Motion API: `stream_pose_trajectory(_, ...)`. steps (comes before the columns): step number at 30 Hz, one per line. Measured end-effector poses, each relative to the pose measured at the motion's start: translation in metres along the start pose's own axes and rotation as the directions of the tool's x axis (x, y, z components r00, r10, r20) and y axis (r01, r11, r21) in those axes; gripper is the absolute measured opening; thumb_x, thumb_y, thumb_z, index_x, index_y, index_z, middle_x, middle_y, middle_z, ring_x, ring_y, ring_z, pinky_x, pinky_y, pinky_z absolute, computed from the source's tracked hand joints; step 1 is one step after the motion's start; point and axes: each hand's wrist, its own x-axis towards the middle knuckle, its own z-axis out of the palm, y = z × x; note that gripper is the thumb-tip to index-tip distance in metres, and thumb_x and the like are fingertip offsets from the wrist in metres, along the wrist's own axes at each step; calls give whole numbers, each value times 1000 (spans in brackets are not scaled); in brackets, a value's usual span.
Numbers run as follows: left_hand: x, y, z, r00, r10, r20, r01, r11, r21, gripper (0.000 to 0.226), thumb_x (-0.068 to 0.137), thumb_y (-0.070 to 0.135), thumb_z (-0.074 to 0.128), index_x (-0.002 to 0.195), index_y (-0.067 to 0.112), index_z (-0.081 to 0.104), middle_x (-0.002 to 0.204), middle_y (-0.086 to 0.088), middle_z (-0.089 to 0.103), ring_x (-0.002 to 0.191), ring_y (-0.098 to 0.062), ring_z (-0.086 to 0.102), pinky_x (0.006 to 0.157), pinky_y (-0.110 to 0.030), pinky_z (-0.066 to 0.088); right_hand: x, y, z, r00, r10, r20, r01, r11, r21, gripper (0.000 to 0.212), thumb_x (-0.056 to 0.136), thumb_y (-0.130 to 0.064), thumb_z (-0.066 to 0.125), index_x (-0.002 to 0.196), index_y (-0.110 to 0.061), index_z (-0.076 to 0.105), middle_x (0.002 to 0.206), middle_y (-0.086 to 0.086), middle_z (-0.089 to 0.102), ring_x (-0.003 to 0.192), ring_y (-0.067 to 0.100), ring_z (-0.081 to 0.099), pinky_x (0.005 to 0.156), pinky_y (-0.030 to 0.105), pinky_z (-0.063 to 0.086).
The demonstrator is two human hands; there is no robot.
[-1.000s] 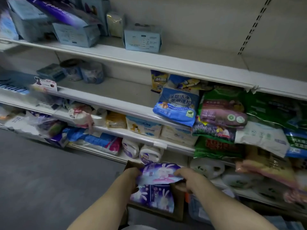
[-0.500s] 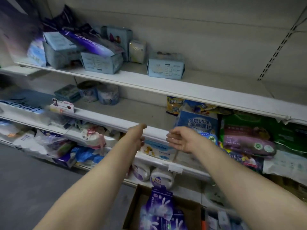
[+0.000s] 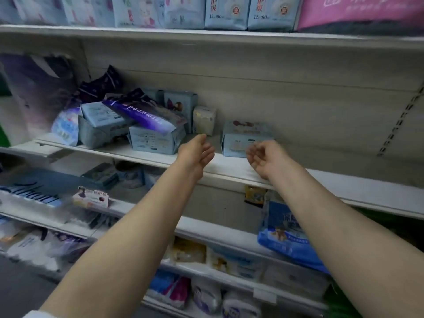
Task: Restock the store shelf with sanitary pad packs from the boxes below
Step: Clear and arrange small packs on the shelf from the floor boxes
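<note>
Hands open, outstretched toward shelf

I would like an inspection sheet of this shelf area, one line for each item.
Surface: middle shelf, bare at its right part.
Job's things: light blue pack lies flat behind the hands; a heap of blue packs with a purple pack on top at the left.
Clutter: small cream box at the back wall.
Hands: left hand and right hand both empty, fingers relaxed, above the shelf edge.
Cables: nothing seen.
Surroundings: top shelf packs; blue bag below.
</note>
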Motion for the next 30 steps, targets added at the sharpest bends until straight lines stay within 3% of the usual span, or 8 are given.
stream_pose_trajectory(2,13,6,6,1000,0,23,0,999,32,15,99,26,58,94,12,59,76,-3,57,68,-13,57,66,-22,50,15,-6,1,977,-97,-190,104,994,26,15,85,0,51,92,-1,64,72,8,64,48,15,60,41,21,47)
stream_pose_trajectory(5,27,8,19,996,-46,72,39,995,94,21,99,36,55,85,20,52,58,5,37,49,-9,32,54,-22,31,34,-8,-2,938,-159,-307,165,986,-6,8,83,-8,55,81,-7,62,82,7,69,66,22,69,58,30,59)
stream_pose_trajectory(9,40,1,40,996,-43,72,33,991,130,37,101,42,51,125,14,56,111,0,60,97,-16,57,86,-27,39,63,-7,-8,968,-120,-220,100,990,-99,23,78,-25,61,93,-11,71,94,10,76,80,27,74,78,44,62)
stream_pose_trajectory(12,47,-3,50,993,-65,100,50,988,144,28,105,33,44,88,17,59,84,3,61,72,-9,57,57,-19,46,74,-10,-6,986,-116,-121,98,984,-147,29,82,-30,65,102,-11,73,97,9,77,87,27,74,82,41,62)
stream_pose_trajectory(15,52,-11,54,990,-62,126,45,990,133,30,104,30,43,85,17,63,73,0,69,57,-9,65,44,-15,47,70,-14,-6,990,-121,-69,111,986,-125,42,79,-41,72,109,-12,73,100,9,77,90,28,75,86,48,60)
stream_pose_trajectory(18,46,-10,51,993,-64,95,53,991,121,30,102,32,45,84,16,63,59,3,68,51,-11,65,46,-20,48,63,-17,-7,990,-115,-86,109,992,-67,46,76,-46,79,107,-13,70,95,9,78,87,28,75,82,49,61)
stream_pose_trajectory(23,36,4,33,995,-91,35,88,994,68,34,101,44,44,96,16,62,78,-2,64,69,-17,61,52,-27,46,59,-21,5,994,-31,-105,32,999,4,60,65,-52,86,109,-15,70,90,9,78,78,31,76,77,54,61)
stream_pose_trajectory(30,26,23,-3,996,-85,19,85,996,5,38,103,45,40,108,13,60,98,-3,63,89,-17,59,69,-34,49,30,-12,40,996,31,-80,-39,994,-102,21,82,-35,74,83,-16,66,84,5,76,69,26,73,77,49,62)
